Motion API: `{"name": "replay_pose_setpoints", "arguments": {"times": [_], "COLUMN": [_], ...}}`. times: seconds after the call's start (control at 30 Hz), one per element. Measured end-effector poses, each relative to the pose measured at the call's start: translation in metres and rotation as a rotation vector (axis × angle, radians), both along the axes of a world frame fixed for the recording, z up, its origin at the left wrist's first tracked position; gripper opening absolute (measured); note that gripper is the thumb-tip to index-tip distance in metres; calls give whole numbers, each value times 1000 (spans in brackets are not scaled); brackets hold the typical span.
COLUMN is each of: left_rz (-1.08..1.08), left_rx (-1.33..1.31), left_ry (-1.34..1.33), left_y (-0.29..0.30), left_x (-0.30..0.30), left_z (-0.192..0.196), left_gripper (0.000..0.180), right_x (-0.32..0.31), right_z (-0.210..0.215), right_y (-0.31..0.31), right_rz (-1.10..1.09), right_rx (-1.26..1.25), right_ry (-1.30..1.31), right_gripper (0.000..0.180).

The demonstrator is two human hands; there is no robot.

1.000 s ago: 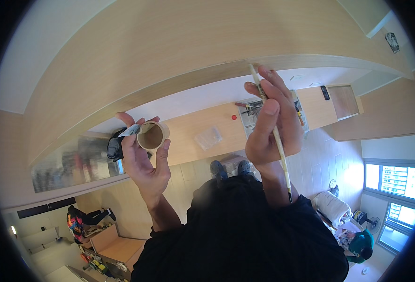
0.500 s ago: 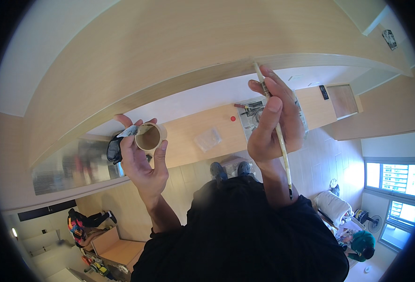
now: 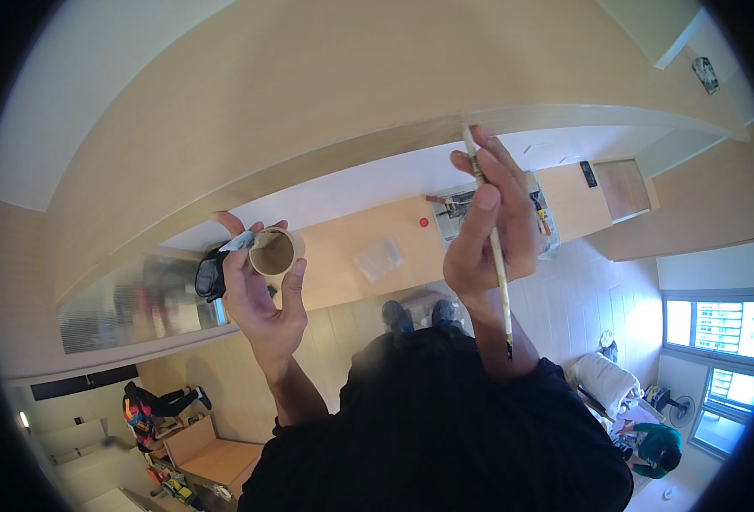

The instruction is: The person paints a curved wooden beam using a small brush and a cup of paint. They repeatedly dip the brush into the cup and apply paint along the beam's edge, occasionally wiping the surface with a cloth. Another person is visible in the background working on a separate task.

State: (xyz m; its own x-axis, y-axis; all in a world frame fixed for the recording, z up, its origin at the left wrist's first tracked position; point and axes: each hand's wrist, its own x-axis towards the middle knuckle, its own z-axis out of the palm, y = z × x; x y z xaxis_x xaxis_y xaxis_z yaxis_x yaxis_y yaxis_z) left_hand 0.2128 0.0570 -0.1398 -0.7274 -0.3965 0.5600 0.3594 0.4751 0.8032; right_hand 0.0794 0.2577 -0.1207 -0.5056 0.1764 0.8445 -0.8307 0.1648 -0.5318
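Note:
My left hand (image 3: 262, 294) is raised and grips a small round open pot (image 3: 273, 252) of beige paste, with a bit of crumpled foil (image 3: 239, 242) at its rim. My right hand (image 3: 490, 224) holds a thin long-handled brush (image 3: 488, 235) upright like a pen. The brush tip touches the lower edge of the light wooden panel (image 3: 326, 111) overhead. My dark sleeves and torso fill the lower middle of the view.
Below lies a long wooden counter (image 3: 343, 247) with a clear plastic bag (image 3: 379, 258), a small red cap (image 3: 423, 223) and a tray of tools (image 3: 458, 209). My feet (image 3: 415, 314) stand on a tiled floor. A window (image 3: 718, 341) is at the right. Another person (image 3: 650, 444) is at the lower right.
My right hand has lifted the brush slightly up to the panel's edge. The left hand with the pot has hardly moved.

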Motion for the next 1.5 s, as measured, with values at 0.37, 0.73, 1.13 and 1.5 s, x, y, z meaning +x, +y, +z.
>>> {"name": "replay_pose_setpoints", "arguments": {"times": [0.37, 0.73, 1.13, 1.5], "left_rz": [-31, -16, -19, -43], "left_rx": [-65, -6, -9, -61], "left_ry": [-17, 14, 13, 0], "left_y": [-2, -1, -2, -3], "left_x": [1, -1, 0, 1], "left_z": [1, 0, 0, 0], "left_gripper": [66, 58, 58, 65], "right_x": [2, 5, 8, 10], "right_z": [0, 0, 6, 11], "right_y": [2, -8, -14, -17], "right_rz": [-43, -3, 10, 14], "right_rx": [123, 41, 197, 200], "right_ry": [37, 47, 118, 105], "right_gripper": [30, 19, 22, 21]}}
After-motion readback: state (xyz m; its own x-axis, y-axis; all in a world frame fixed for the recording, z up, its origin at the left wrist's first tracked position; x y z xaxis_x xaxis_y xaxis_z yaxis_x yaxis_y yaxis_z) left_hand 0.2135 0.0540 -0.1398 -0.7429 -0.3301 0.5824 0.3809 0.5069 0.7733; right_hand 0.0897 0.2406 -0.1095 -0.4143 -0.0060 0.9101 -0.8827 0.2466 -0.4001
